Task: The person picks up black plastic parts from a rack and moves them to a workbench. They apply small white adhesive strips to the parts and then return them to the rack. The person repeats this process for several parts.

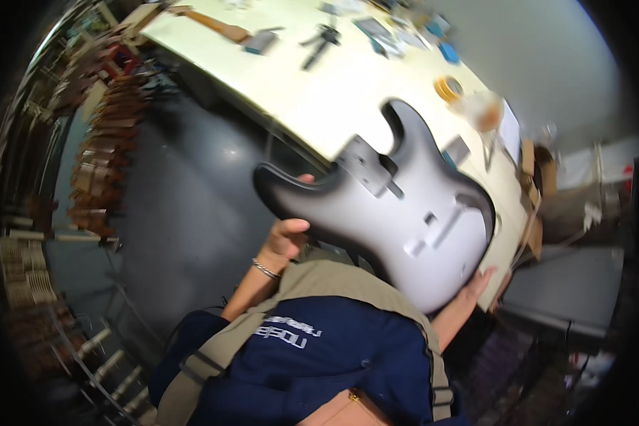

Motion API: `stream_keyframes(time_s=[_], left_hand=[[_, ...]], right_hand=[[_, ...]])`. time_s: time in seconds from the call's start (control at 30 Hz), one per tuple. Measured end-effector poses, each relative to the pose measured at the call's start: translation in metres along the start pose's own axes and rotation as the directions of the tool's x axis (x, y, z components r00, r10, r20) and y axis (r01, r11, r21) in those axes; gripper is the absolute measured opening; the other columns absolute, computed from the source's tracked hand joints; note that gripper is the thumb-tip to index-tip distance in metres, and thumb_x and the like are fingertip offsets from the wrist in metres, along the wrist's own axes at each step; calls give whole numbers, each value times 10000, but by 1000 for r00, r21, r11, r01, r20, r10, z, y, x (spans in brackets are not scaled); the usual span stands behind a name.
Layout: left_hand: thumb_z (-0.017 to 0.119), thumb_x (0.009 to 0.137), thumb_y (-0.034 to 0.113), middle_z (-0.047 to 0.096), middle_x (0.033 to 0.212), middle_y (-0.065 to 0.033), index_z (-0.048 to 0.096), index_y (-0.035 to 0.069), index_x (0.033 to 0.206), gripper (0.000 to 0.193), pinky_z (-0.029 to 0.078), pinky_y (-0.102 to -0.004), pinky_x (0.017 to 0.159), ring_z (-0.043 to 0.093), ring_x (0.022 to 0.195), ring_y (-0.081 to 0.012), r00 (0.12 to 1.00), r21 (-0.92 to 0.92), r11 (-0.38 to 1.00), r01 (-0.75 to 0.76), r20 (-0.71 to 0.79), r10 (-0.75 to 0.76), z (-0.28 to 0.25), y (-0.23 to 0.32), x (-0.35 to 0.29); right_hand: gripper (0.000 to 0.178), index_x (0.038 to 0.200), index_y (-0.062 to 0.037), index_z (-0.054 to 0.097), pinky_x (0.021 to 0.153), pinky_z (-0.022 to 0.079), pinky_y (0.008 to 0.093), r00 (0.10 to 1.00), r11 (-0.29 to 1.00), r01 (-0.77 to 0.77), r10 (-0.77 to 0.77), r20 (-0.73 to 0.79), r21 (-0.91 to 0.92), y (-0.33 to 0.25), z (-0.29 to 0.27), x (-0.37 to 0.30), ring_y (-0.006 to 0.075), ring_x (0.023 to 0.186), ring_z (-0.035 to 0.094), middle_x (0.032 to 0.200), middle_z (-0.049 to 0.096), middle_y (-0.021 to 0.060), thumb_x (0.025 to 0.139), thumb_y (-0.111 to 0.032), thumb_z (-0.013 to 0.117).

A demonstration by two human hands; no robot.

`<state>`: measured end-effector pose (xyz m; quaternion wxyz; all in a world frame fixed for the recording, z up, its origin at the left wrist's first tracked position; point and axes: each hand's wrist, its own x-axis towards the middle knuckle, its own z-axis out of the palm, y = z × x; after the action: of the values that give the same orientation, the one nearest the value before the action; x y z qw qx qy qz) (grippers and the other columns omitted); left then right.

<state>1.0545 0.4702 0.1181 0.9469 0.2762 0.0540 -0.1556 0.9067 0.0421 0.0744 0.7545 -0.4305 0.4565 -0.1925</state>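
Observation:
A solid electric guitar body (376, 221), silver-white with a dark burst round its edge, is held tilted in front of me at the workbench's near edge. It has a neck pocket and several routed slots. My left hand (287, 236) grips its edge at the left, thumb on the near side and a fingertip showing beyond the horn. My right hand (474, 285) holds the rounded lower right end, partly hidden behind the body. A bracelet (265, 270) is on my left wrist.
The pale workbench (263, 67) carries a wooden guitar neck (213, 27), a dark clamp-like tool (324, 44), a grey block (263, 42) and yellow tape rolls (448, 88). Left, beyond the grey floor (184, 184), stand stacked brown wooden parts (106, 153). Cardboard (543, 170) lies right.

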Motion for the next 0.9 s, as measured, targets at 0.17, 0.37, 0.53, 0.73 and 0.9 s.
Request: stream_keyframes(time_s=[0.17, 0.37, 0.53, 0.73, 0.9], left_hand=[[629, 554, 75, 514, 1221, -128, 348, 52, 1338, 833, 347, -360, 1022, 494, 1131, -266, 992, 26, 997, -73, 103, 70, 12, -3, 7], [662, 570, 147, 458, 1300, -136, 332, 73, 1358, 858, 310, -416, 1050, 435, 1207, -295, 970, 193, 959, -206, 167, 175, 23, -1, 23], [647, 576, 173, 456, 1298, -134, 341, 83, 1355, 842, 315, -428, 1044, 425, 1213, -300, 969, 200, 949, -243, 105, 225, 26, -14, 20], [619, 583, 179, 461, 1293, -133, 348, 88, 1354, 823, 322, -444, 1036, 426, 1206, -309, 960, 168, 945, -281, 31, 279, 20, -25, 15], [630, 594, 202, 426, 1330, -109, 361, 132, 1357, 812, 316, -466, 1035, 407, 1216, -308, 960, 135, 951, -278, 12, 279, 9, -27, 14]], right_hand=[[851, 1286, 19, 440, 1035, 305, 352, 991, 998, 48, -54, 125, 49, -3, 9, 29, 242, 1200, 438, 1310, 477, 103, 849, -695, 291], [849, 1207, 54, 491, 965, 386, 337, 979, 993, 13, -37, 202, 120, -4, 51, 56, 233, 1102, 518, 1201, 551, 125, 859, -688, 269], [878, 1148, 88, 505, 897, 439, 331, 960, 996, -4, -22, 278, 93, -18, 69, 57, 227, 1017, 558, 1104, 588, 148, 852, -702, 261], [892, 1099, 72, 533, 878, 443, 314, 968, 998, -38, 23, 249, 54, -28, 81, 64, 215, 951, 574, 1049, 610, 141, 830, -731, 251], [923, 1095, 66, 550, 859, 454, 296, 931, 996, -62, 33, 364, 69, -35, 88, 64, 205, 918, 589, 1016, 629, 131, 824, -743, 197]])
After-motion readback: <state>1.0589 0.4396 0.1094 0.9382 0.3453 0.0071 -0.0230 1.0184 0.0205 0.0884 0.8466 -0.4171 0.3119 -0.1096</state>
